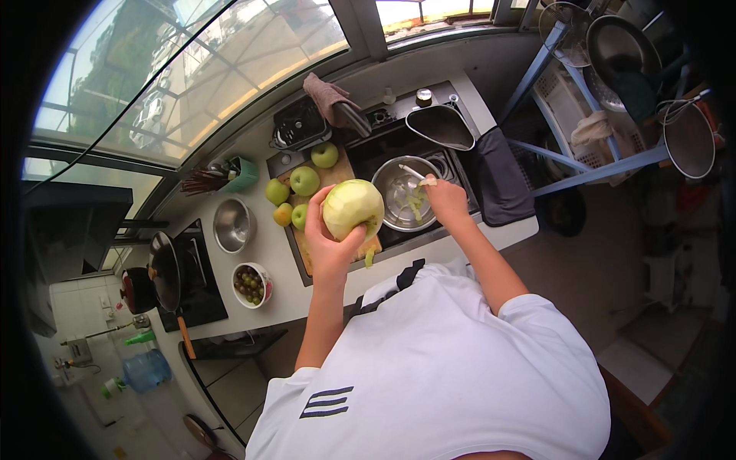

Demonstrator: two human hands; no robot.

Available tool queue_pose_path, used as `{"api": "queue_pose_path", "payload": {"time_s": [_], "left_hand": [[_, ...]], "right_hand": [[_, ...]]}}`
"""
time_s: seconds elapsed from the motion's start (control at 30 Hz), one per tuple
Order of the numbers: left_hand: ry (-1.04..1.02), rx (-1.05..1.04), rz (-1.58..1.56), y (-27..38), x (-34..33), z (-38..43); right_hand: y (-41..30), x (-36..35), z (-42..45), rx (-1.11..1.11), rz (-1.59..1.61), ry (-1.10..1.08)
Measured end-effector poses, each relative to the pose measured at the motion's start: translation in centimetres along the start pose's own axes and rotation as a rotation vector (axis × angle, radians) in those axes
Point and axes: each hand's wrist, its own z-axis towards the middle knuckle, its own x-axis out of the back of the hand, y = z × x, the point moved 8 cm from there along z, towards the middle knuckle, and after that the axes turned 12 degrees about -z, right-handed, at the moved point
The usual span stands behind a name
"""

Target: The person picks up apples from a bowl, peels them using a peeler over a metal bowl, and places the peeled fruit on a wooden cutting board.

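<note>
My left hand [333,241] holds up a green apple [353,208], most of whose visible side is peeled to pale flesh; some green skin shows at its top and around the stem hollow. My right hand [447,201] grips a slim white peeling tool [410,171]; whether it is a knife or a peeler I cannot tell. A pale scrap clings near my right fingers. Just below that hand, a round steel bowl [386,214] at the sink holds strips of green peel [415,201]. Unpeeled green apples [305,181] and a yellowish fruit [282,214] sit on and beside the wooden cutting board [345,167].
A peel strip [369,258] lies at the board's near edge. To the left are an empty steel bowl [234,225], a white bowl of grape-like fruit [252,286] and a lidded pan [165,271] on the stove. A dark cloth [503,178] drapes over the counter right of the sink.
</note>
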Motion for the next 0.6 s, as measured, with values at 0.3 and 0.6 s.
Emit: {"api": "queue_pose_path", "payload": {"time_s": [0.3,0.6], "left_hand": [[-0.055,0.072,-0.023,-1.2,0.3,-0.4],[-0.109,0.065,0.184,-1.6,0.1,-0.3]], "right_hand": [[0.7,-6.8,1.5,0.044,-0.199,-0.283],[1.7,-12.3,2.3,0.045,-0.391,-0.399]]}}
